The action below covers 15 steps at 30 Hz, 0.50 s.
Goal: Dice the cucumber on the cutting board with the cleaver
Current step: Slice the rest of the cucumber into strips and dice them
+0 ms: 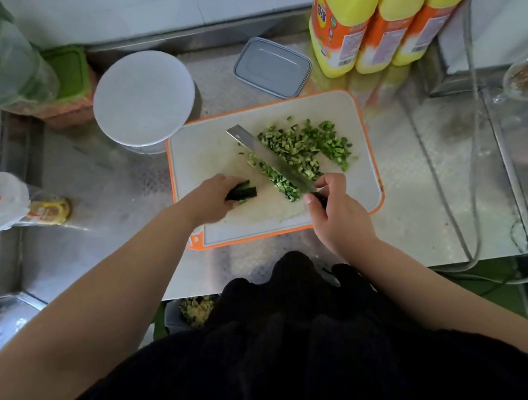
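- The cucumber that is left whole is a short dark-green stub lying on the near left part of the cutting board, a white board with an orange rim.
- The left hand curls its fingers round the stub and holds it down on the board.
- A heap of diced cucumber, small green and pale cubes, spreads over the far right part of the board, with a narrower row of dice running back toward the hands.
- The right hand grips the dark handle of the cleaver; the blade lies aslant across the dice, its tip pointing to the far left.
- Just beyond the board lies a grey lid, and behind that three yellow bottles with orange labels stand against the wall.
- A round white tub lid sits just left of the board, touching its corner or nearly so.
- Farther left stand a green-lidded box and a plastic cup with a red straw.
- All of this rests on a metal counter.
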{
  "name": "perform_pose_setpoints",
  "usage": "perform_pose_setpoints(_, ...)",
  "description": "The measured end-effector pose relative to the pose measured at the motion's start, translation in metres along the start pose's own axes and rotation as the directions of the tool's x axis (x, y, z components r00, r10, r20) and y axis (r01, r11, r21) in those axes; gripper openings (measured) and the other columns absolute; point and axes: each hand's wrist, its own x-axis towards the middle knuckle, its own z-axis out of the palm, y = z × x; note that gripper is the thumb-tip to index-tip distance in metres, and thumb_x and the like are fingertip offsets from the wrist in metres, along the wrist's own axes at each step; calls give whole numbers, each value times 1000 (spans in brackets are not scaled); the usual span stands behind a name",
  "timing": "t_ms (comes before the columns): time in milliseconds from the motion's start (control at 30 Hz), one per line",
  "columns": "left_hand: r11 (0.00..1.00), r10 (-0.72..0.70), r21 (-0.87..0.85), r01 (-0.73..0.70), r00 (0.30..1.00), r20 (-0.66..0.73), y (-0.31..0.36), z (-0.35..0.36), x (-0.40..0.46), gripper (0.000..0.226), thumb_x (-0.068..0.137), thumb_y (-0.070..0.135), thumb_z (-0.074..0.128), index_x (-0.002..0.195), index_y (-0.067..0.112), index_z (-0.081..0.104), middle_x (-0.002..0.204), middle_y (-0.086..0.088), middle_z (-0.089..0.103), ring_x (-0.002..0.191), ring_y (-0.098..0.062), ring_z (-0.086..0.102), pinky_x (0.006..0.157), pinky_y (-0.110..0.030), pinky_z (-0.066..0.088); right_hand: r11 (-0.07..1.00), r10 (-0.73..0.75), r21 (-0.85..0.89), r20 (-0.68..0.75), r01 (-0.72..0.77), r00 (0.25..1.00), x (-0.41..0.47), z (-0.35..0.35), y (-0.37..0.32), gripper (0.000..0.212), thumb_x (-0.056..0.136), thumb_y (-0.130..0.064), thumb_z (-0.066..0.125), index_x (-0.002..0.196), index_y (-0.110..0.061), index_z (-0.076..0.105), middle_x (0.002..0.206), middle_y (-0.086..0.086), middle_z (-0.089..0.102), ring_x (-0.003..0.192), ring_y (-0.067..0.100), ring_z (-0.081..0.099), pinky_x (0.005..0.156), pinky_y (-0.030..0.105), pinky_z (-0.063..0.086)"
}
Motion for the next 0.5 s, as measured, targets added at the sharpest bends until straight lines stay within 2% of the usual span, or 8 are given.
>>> perform_pose_setpoints(67, 996, -7, 84, 14, 996, -87, -1, 7, -2, 54, 94, 21, 57, 144, 27, 38, 132, -11, 42, 121, -34, 38, 100, -43, 34, 999, 29, 32, 93, -32, 995, 2, 2, -2, 23, 97, -24, 47, 112, -7, 42, 67, 6, 60, 50, 24, 53, 47, 34, 39)
perform_pose_setpoints(167, 982, -63, 161, 100, 974, -218, -2, 14, -8, 55, 92, 36, 59, 142, 24, 39, 138, -6, 37, 124, -31, 35, 101, -45, 34, 985, 98, 114, 246, -129, 964, 7, 5, -8, 19, 101, -26, 39, 111, -11, 43, 57, 1, 51, 49, 18, 50, 52, 36, 37)
perform_pose_setpoints(267, 969, -42, 223, 104, 963, -266, 0, 26, -15, 51, 91, 44, 58, 135, 21, 45, 132, -4, 41, 120, -28, 41, 97, -42, 40, 976, 129, 119, 357, -182, 925, 12, 11, -20, 26, 101, -33, 40, 116, -12, 44, 66, 1, 58, 59, 19, 56, 58, 35, 41)
perform_pose_setpoints(400, 976, -95, 148, 161, 921, -378, 0, 40, -22, 34, 96, 30, 52, 128, 18, 54, 124, -5, 48, 112, -28, 45, 89, -40, 42, 986, 128, 44, 400, -158, 908, 16, 24, -28, 27, 101, -29, 40, 116, -9, 45, 79, 2, 55, 72, 25, 56, 58, 29, 32)
perform_pose_setpoints(500, 968, -195, 62, 244, 882, -429, 4, 44, -27, 32, 97, 32, 51, 127, 24, 56, 126, -2, 48, 116, -26, 44, 92, -40, 38, 987, 153, -16, 388, -159, 909, 18, 32, -32, 26, 102, -28, 37, 115, -7, 45, 84, 11, 59, 77, 30, 57, 61, 33, 36)
